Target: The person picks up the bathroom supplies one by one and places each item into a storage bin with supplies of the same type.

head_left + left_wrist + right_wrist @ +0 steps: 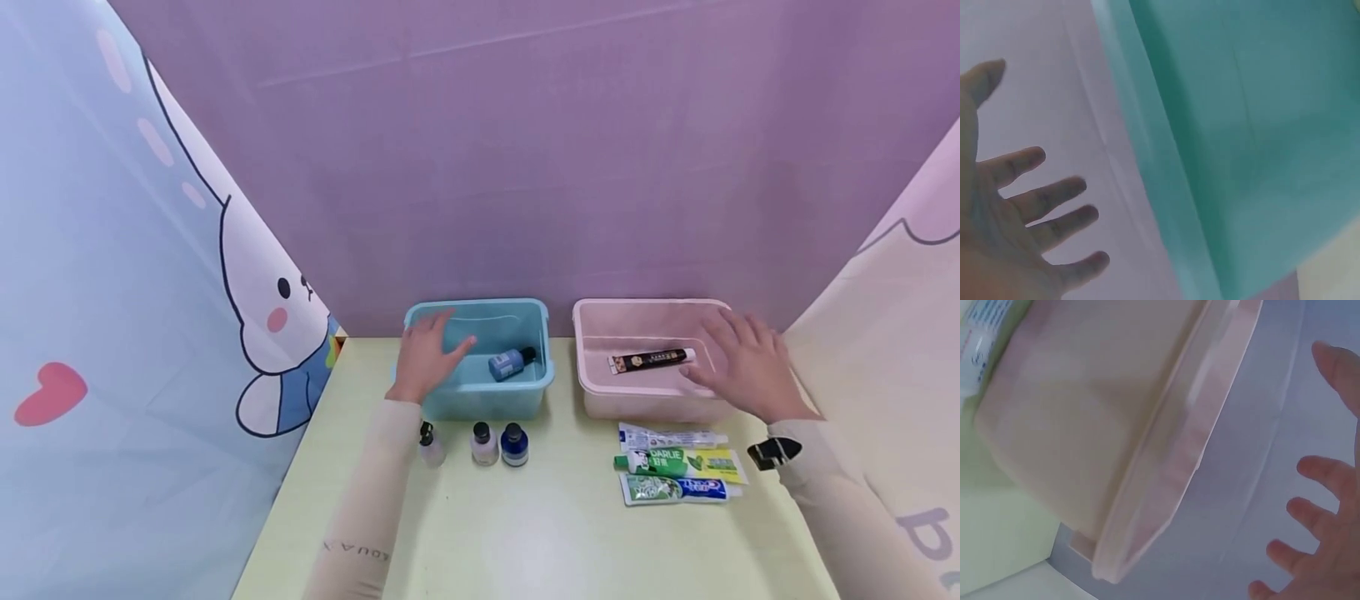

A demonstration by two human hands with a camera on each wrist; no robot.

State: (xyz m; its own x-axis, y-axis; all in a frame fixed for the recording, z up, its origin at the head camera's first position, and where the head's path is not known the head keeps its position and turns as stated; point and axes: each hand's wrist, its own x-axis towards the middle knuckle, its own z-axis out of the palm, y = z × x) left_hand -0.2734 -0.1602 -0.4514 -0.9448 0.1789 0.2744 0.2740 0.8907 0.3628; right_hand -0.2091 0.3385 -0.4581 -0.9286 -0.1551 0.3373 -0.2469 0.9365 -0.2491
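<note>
My left hand (426,354) hovers over the left side of a teal plastic bin (480,404), fingers spread, holding nothing. Inside that bin lies a blue bottle with a black cap (507,364). Over the right side of a pink plastic bin (652,406) is my right hand (746,367), its fingers apart and nothing held. A black tube with a white cap (651,360) lies in the pink bin. Both wrist views show spread fingers beside the bins' rims, the left hand (1016,231) near teal and the right hand (1329,531) near pink.
Before the teal bin stand a pale bottle (431,447), a pinkish bottle (484,447) and a dark blue bottle (514,447). Toothpaste tubes lie before the pink bin: a white one (667,438), a green-yellow one (675,463), a green-blue one (675,490). A purple curtain (555,167) hangs behind.
</note>
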